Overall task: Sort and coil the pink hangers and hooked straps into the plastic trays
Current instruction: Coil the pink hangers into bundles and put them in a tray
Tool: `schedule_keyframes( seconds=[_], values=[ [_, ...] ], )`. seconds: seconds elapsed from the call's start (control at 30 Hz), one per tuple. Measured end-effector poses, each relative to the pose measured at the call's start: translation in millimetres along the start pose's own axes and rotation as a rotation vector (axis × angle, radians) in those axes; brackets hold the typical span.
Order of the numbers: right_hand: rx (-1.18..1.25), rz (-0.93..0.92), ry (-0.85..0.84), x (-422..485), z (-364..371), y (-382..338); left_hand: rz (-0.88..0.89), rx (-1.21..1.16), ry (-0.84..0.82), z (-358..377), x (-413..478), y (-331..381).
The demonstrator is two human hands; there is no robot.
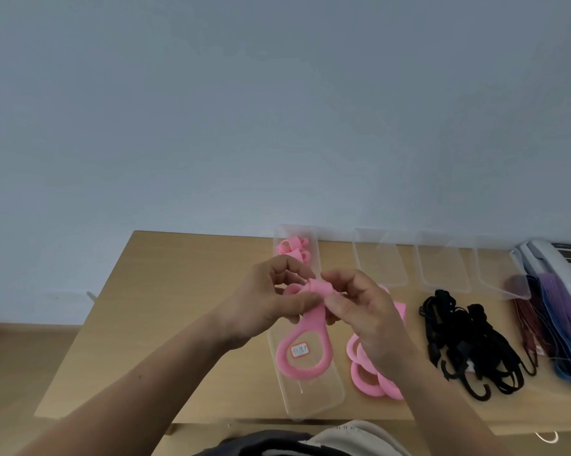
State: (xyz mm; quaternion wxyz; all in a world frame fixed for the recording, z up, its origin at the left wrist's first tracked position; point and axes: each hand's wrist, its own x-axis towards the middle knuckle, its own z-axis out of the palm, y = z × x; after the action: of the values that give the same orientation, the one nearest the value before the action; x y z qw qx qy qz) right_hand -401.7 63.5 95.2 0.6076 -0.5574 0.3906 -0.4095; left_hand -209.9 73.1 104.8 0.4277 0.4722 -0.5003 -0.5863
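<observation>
Wooden table (165,340) fills the lower half of the frame, below a plain grey wall. Four clear plastic trays (442,264) lie in a row along its far side. The leftmost tray (320,398) reaches toward the viewer and holds coiled pink hangers (292,250) at its far end. Black hooked straps (468,343) are heaped at centre right, with loose pink hangers (366,380) just left of them. At centre, above the leftmost tray, the left hand (267,304) and right hand (373,314) both pinch one pink hanger (302,360), apparently rolling its narrow end so it fits the tray.
</observation>
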Motion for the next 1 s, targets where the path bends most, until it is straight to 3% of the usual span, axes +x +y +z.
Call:
schedule_keyframes(
  seconds=[0.27, 0.6, 0.73, 1.0],
  values=[
    [-0.016, 0.097, 0.078, 4, 4, -6, 0.079, -0.046, -0.063, -3, -1, -5],
    [0.035, 0.016, 0.097, 1, 8, -10, -0.067, 0.074, -0.105, -5, 0, -1],
    [0.012, -0.013, 0.058, -1, 6, -10, -0.123, -0.038, -0.155, -6, 0, 3],
    [-0.007, 0.036, 0.048, -3, 4, -10, -0.13, -0.071, -0.097, -6, 2, 4]
  ],
)
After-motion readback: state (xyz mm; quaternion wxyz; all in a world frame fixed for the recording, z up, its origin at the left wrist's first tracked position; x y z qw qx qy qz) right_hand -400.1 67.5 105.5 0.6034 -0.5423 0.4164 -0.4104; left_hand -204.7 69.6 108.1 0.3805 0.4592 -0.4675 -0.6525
